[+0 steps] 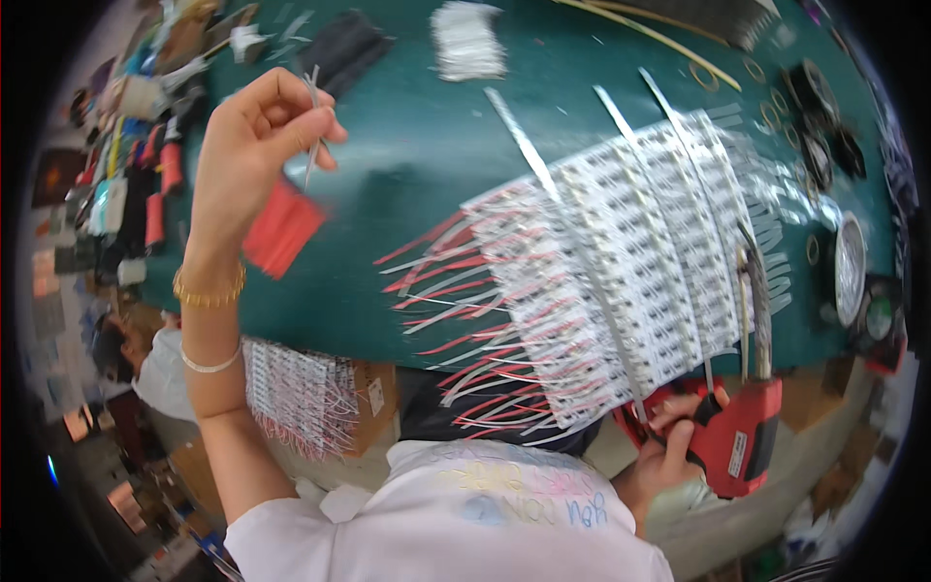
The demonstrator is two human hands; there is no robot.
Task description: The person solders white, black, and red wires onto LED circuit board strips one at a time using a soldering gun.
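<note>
Raised at the upper left, my left hand (pixel 276 126) pinches a few thin grey-white wires (pixel 312 121) between thumb and fingers. At the lower right, my right hand (pixel 669 441) is wrapped around a red-and-black gun-shaped tool (pixel 742 441), whose long rod-like tip points away from me. A white panel of small repeated circuit pieces (pixel 621 262) lies slanted on the green table. Red and white wire ends (pixel 465 320) fan out from its left edge. Three flat metal strips (pixel 519 131) run across it. Beneath my left wrist is a red wire bundle (pixel 281 231), somewhat blurred.
Farther back on the green table (pixel 407 116) lie a black bundle (pixel 344 48) and a white bundle (pixel 468 41). Tape rolls (pixel 815 92) and a pale spool (pixel 850 267) stand right. Below the near edge, wired panels (pixel 301 393) hang beside a cardboard box (pixel 378 393). Another person (pixel 165 373) is at left.
</note>
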